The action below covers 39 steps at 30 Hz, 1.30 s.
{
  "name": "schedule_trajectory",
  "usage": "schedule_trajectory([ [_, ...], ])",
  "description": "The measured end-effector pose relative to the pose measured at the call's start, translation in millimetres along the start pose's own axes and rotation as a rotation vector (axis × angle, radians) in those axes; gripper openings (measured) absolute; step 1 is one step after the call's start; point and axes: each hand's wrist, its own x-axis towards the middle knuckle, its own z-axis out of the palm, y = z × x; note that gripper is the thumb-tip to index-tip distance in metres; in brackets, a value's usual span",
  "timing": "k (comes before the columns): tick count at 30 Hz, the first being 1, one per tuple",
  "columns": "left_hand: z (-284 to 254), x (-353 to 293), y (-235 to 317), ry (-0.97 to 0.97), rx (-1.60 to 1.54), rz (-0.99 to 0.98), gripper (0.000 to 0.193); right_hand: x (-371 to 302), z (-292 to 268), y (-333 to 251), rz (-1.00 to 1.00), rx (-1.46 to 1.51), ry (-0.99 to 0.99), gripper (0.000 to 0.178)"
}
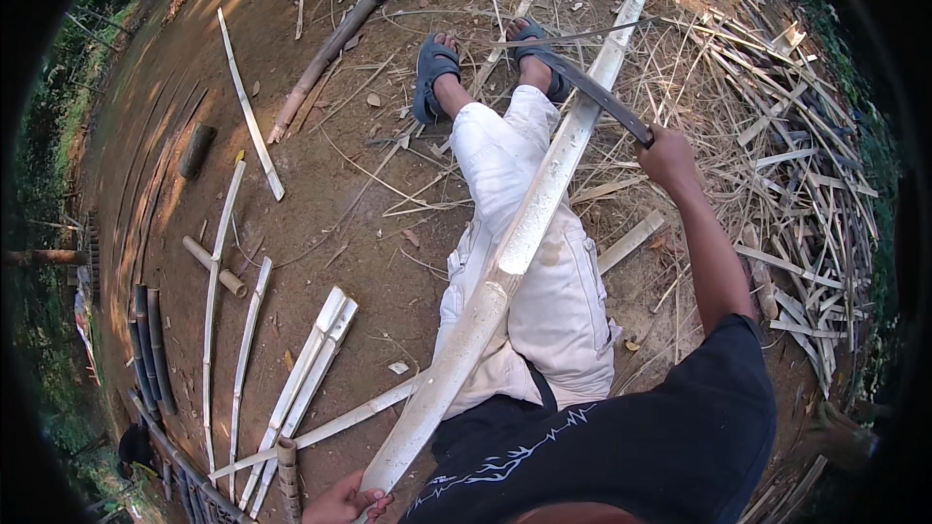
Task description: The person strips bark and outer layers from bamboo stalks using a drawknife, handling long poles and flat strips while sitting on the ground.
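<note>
A long split bamboo slat (pixel 491 296), pale inner face up, runs diagonally across my lap from lower left to upper right. My left hand (pixel 347 502) is closed around its near end. My right hand (pixel 670 159) grips a long dark-bladed knife (pixel 610 102); the handle is hidden in my fist. The blade crosses the slat's far part, over my right foot. I cannot tell whether its edge cuts into the bamboo. By the blade tip, a thin curved strip (pixel 573 39) lies across the slat's far part.
Several split slats (pixel 309 383) lie on the dirt to the left, near a short bamboo tube (pixel 216 266). A long pole (pixel 330 58) lies beyond my left foot. At the right is a large heap of bamboo strips (pixel 806 184), with thin shavings (pixel 641 68) around my feet.
</note>
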Motion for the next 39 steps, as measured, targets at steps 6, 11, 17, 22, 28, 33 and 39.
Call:
schedule_trajectory([
  [6, -2.0, 46.7, 54.7, -0.058, -0.058, 0.098, 0.026, -121.6, 31.3, -56.6, -0.339, 0.205, -0.007, 0.027],
  [11, 35.6, 75.3, 89.0, -0.073, -0.086, 0.054, 0.036, -216.4, 11.2, -89.1, -0.561, 0.393, -0.047, 0.026],
  [17, 64.1, 87.1, 104.4, -0.169, 0.058, 0.103, 0.039, -210.7, 1.4, -67.2, -0.499, 0.188, 0.075, 0.019],
  [22, 72.7, 100.7, 101.9, -0.194, -0.034, 0.063, 0.039, -178.1, 2.4, -25.4, -0.267, 0.112, 0.011, 0.018],
  [28, 73.3, 101.6, 89.6, -0.178, 0.006, 0.129, 0.037, -188.9, 0.0, -40.5, -0.422, 0.105, -0.060, 0.016],
  [33, 71.7, 101.3, 96.6, -0.184, -0.034, 0.050, 0.034, -185.7, -2.9, -41.3, -0.309, 0.092, -0.120, 0.016],
  [39, 74.2, 108.0, 96.7, -0.186, 0.002, 0.140, 0.032, -180.2, 6.5, -37.7, -0.446, 0.094, -0.059, 0.025],
])
